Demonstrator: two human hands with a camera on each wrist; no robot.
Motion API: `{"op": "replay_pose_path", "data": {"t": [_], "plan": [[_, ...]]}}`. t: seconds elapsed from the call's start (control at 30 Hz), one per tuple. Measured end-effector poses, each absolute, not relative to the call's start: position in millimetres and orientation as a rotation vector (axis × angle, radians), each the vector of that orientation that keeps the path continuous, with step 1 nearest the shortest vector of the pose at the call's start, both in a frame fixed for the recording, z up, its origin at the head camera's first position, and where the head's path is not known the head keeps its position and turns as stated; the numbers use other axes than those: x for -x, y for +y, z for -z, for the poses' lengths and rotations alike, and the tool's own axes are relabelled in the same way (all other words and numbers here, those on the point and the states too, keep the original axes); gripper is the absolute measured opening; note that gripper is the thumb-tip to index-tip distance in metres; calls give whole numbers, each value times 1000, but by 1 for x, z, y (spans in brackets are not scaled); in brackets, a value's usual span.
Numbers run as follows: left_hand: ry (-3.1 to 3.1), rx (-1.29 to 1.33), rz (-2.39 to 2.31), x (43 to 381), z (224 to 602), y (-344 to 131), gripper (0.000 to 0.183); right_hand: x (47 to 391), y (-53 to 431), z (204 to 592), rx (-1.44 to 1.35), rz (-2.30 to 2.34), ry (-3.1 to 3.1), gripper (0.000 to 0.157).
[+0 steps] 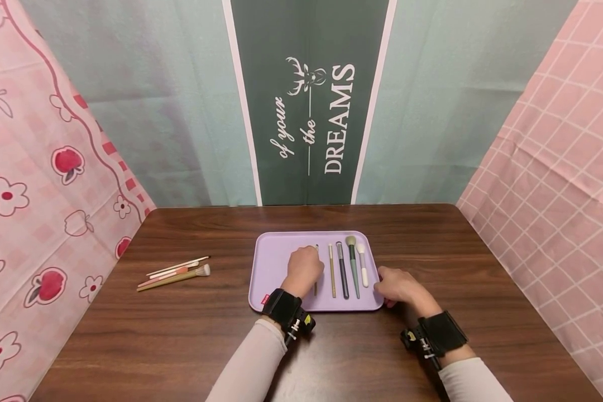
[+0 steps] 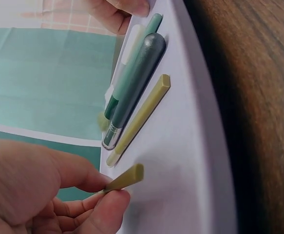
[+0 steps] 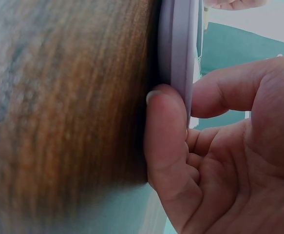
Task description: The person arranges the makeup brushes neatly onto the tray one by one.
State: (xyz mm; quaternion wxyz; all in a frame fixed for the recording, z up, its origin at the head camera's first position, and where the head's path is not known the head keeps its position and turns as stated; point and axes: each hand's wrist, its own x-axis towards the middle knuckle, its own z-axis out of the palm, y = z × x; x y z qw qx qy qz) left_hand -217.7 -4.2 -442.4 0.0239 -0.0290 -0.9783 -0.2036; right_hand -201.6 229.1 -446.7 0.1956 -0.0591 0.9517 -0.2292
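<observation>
My left hand (image 1: 304, 271) pinches a thin makeup brush with an olive-gold handle (image 2: 130, 177) between thumb and finger, over the lilac tray (image 1: 276, 257). Most of that brush is hidden by the hand in the head view. To its right on the tray lie a thin gold-handled brush (image 1: 333, 276), a dark grey brush (image 1: 343, 273), a green brush (image 1: 354, 268) and a white-handled brush (image 1: 364, 268), roughly side by side. At the tray's right edge, my right hand (image 1: 399, 286) grips the rim (image 3: 179, 53) between its thumb and fingers.
On the wooden table (image 1: 105, 329), left of the tray, several more makeup brushes (image 1: 176, 276) lie in a loose bunch. A grey-green cloth with lettering (image 1: 309, 111) hangs behind the table. Pink patterned cloths (image 1: 558, 195) stand at both sides.
</observation>
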Motion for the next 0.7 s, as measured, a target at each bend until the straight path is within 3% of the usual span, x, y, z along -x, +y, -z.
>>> {"op": "replay_pose_path", "data": {"t": [0.7], "plan": [[-3084,15,624,223,449,7,10,202,229,446,172,644,2664,10]]}}
